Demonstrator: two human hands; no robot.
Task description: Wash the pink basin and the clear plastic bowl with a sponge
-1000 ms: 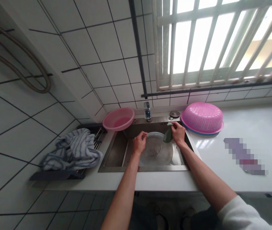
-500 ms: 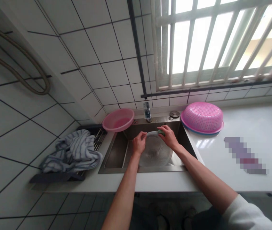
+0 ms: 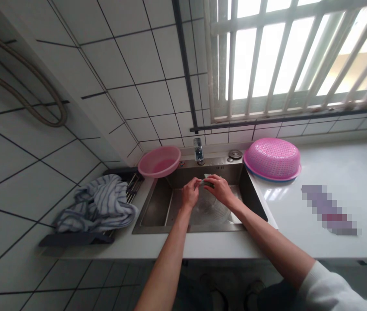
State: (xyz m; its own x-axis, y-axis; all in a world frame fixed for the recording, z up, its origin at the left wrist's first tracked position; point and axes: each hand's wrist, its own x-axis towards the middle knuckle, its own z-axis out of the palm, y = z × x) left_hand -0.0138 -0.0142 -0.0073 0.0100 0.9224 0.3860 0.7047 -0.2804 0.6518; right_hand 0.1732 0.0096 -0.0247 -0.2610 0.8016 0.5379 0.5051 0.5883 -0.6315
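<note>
A round, greyish see-through strainer [image 3: 214,211] with a finely meshed surface is held tilted inside the steel sink [image 3: 157,211]. My left hand [image 3: 191,194] pinches its far rim between thumb and fingers. Close beside it, my right hand [image 3: 218,189] is closed on a small green scouring pad [image 3: 207,176] and presses it at the same rim. Most of the pad is hidden by the fingers. The two hands nearly touch, and they cover part of the rim.
Behind the sink stands a faucet [image 3: 198,149]. A pink basin [image 3: 159,162] rests at the back left corner, and an upturned pink basket [image 3: 272,159] sits right of the sink. A striped cloth [image 3: 101,203] lies on a rack at left. A blurred patch [image 3: 329,209] covers the right counter.
My right hand has slid left along the rim with the scouring pad, closer to my left hand. The strainer's far rim now shows less between the hands.
</note>
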